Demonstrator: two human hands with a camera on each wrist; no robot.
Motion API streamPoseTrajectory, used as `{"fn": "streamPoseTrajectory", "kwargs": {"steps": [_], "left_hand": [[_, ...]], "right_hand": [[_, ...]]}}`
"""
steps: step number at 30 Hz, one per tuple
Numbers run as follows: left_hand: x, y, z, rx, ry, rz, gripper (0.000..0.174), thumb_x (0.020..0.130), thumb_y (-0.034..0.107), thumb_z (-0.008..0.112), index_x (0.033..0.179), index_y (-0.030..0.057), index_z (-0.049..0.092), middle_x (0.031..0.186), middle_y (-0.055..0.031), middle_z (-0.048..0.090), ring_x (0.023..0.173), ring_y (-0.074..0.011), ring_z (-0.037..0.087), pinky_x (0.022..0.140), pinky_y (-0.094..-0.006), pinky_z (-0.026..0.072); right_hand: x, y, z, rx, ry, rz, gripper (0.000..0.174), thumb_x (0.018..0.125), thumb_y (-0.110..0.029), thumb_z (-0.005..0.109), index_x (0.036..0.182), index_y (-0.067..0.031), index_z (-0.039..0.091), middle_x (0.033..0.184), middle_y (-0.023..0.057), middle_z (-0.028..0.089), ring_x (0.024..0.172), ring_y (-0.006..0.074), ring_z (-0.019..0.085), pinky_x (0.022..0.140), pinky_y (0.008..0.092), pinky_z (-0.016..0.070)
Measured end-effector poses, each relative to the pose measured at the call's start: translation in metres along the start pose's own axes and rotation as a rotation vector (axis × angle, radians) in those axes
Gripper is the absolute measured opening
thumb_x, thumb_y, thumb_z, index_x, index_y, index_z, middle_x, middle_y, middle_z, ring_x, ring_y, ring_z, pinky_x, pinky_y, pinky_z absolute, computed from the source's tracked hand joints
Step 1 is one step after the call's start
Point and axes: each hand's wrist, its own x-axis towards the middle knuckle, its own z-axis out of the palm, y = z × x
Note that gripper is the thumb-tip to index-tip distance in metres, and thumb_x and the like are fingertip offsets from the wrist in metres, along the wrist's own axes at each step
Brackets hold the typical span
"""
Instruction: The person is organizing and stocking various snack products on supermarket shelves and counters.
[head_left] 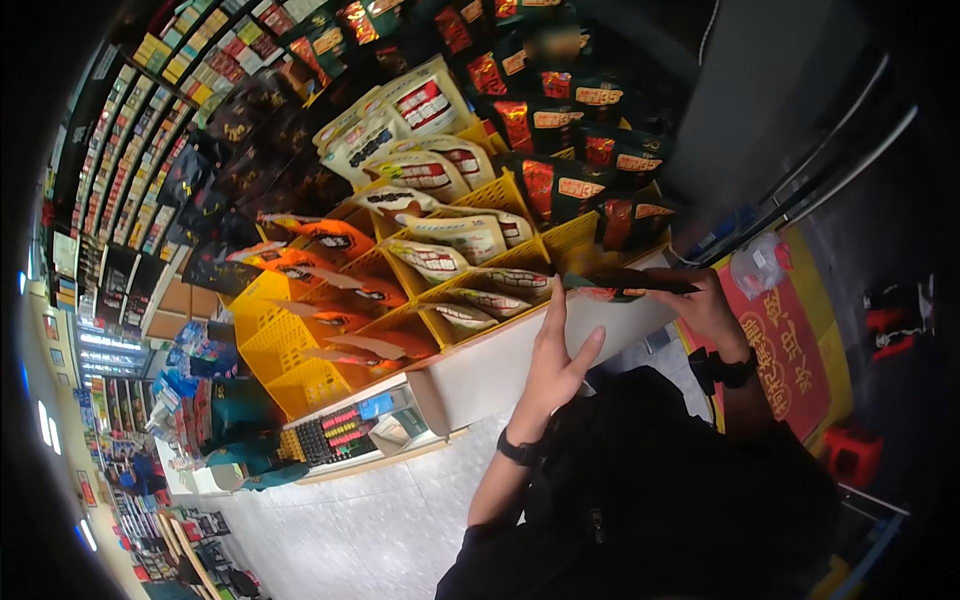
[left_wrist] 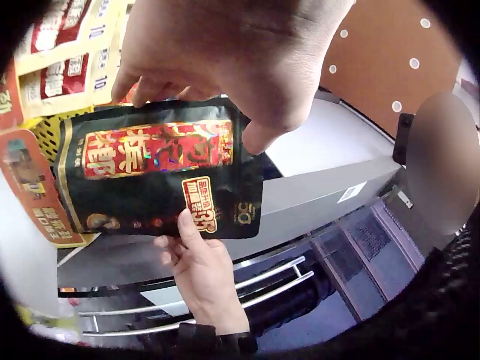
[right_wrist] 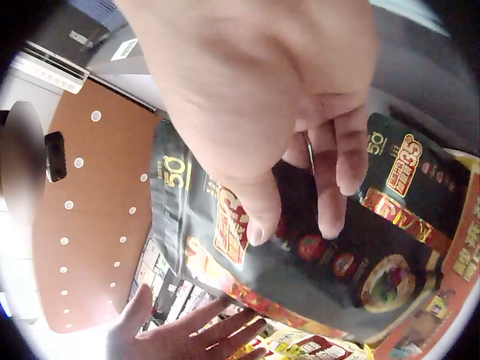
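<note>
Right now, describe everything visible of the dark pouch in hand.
The dark pouch is a flat, glossy black-green bag, foil-like, with red-and-gold lettering and a "50" mark. The right hand pinches one edge, thumb on the front; the left hand, fingers straight, is at the opposite edge. Held before yellow shelf bins.

Dark pouch (head_left: 630, 285) between left hand (head_left: 555, 365) and right hand (head_left: 705, 310)

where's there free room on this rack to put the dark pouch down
The yellow baskets at the rack's lower left end, beside the orange pouches, look empty. The cream pouches fill the middle baskets and dark packs crowd the upper right, just above the dark pouch in the right hand.
</note>
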Motion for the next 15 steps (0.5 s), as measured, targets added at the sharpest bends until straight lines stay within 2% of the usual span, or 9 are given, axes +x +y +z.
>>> {"fn": "streamPoseTrajectory", "kwargs": {"steps": [3, 6, 7, 9, 11, 12, 13, 14, 15], "left_hand": [[0.025, -0.006, 0.008, -0.233, -0.002, -0.068, 0.086, 0.099, 0.025, 0.060, 0.156, -0.0037, 0.004, 0.160, -0.0300, 0.017, 0.150, -0.0341, 0.022, 0.119, -0.0391, 0.0236], [0.047, -0.008, 0.010, -0.416, 0.031, -0.151, 0.086, 0.101, 0.025, 0.058, 0.158, 0.0006, -0.001, 0.160, -0.0310, 0.017, 0.150, -0.0332, 0.021, 0.119, -0.0390, 0.0222], [0.047, -0.008, 0.010, -0.396, 0.034, -0.135, 0.085, 0.102, 0.024, 0.057, 0.158, 0.0035, -0.004, 0.159, -0.0317, 0.018, 0.150, -0.0328, 0.021, 0.119, -0.0390, 0.0218], [0.062, -0.006, 0.013, -0.428, 0.053, -0.181, 0.086, 0.101, 0.024, 0.057, 0.158, 0.0032, -0.004, 0.159, -0.0315, 0.018, 0.150, -0.0326, 0.022, 0.119, -0.0390, 0.0223], [0.069, -0.007, 0.014, -0.475, 0.076, -0.226, 0.086, 0.101, 0.023, 0.058, 0.158, 0.0030, -0.004, 0.159, -0.0312, 0.018, 0.150, -0.0324, 0.022, 0.119, -0.0389, 0.0228], [0.072, -0.011, 0.016, -0.435, 0.097, -0.214, 0.087, 0.101, 0.023, 0.059, 0.158, 0.0024, -0.002, 0.158, -0.0315, 0.021, 0.148, -0.0326, 0.025, 0.117, -0.0388, 0.0255], [0.071, -0.017, 0.016, -0.401, 0.123, -0.198, 0.087, 0.100, 0.023, 0.061, 0.158, 0.0018, 0.000, 0.156, -0.0317, 0.025, 0.147, -0.0327, 0.029, 0.116, -0.0386, 0.0282], [0.074, -0.025, 0.019, -0.356, 0.134, -0.187, 0.088, 0.099, 0.023, 0.063, 0.158, 0.0012, 0.001, 0.155, -0.0319, 0.029, 0.146, -0.0328, 0.032, 0.115, -0.0385, 0.0309], [0.078, -0.021, 0.022, -0.249, 0.225, -0.191, 0.085, 0.095, 0.025, 0.068, 0.156, -0.0017, 0.015, 0.149, -0.0303, 0.039, 0.138, -0.0352, 0.044, 0.110, -0.0392, 0.0389]], "right_hand": [[0.016, 0.020, 0.004, 0.037, 0.141, -0.079, 0.033, 0.085, -0.003, 0.074, 0.118, -0.0011, 0.069, 0.105, 0.0125, 0.074, 0.090, 0.0149, 0.070, 0.077, 0.0301, 0.0554], [0.035, 0.035, 0.011, 0.121, 0.145, -0.073, 0.033, 0.086, -0.003, 0.073, 0.119, -0.0015, 0.069, 0.109, 0.0122, 0.074, 0.095, 0.0157, 0.070, 0.081, 0.0299, 0.0548], [0.039, 0.035, 0.017, 0.143, 0.112, 0.004, 0.032, 0.087, -0.004, 0.072, 0.118, -0.0019, 0.070, 0.109, 0.0123, 0.074, 0.096, 0.0160, 0.070, 0.082, 0.0295, 0.0546], [0.049, 0.051, 0.023, 0.171, 0.085, 0.133, 0.030, 0.088, -0.012, 0.073, 0.116, -0.0025, 0.071, 0.108, 0.0123, 0.074, 0.096, 0.0164, 0.071, 0.080, 0.0290, 0.0548], [0.053, 0.068, 0.030, 0.199, 0.067, 0.160, 0.029, 0.088, -0.015, 0.074, 0.115, -0.0037, 0.072, 0.105, 0.0113, 0.075, 0.093, 0.0167, 0.071, 0.079, 0.0291, 0.0547], [0.054, 0.076, 0.032, 0.223, 0.044, 0.193, 0.029, 0.088, -0.018, 0.074, 0.114, -0.0050, 0.073, 0.103, 0.0103, 0.075, 0.090, 0.0170, 0.071, 0.077, 0.0293, 0.0547], [0.055, 0.082, 0.035, 0.131, 0.097, 0.049, 0.028, 0.087, -0.018, 0.075, 0.112, -0.0060, 0.074, 0.098, 0.0108, 0.076, 0.082, 0.0178, 0.072, 0.074, 0.0305, 0.0546], [0.054, 0.091, 0.036, 0.140, 0.109, 0.058, 0.028, 0.087, -0.018, 0.075, 0.112, -0.0060, 0.074, 0.098, 0.0108, 0.076, 0.082, 0.0178, 0.072, 0.074, 0.0305, 0.0546], [0.055, 0.089, 0.039, 0.114, 0.009, 0.180, 0.028, 0.087, -0.018, 0.075, 0.111, -0.0059, 0.074, 0.098, 0.0121, 0.075, 0.082, 0.0184, 0.072, 0.076, 0.0309, 0.0544]]}}
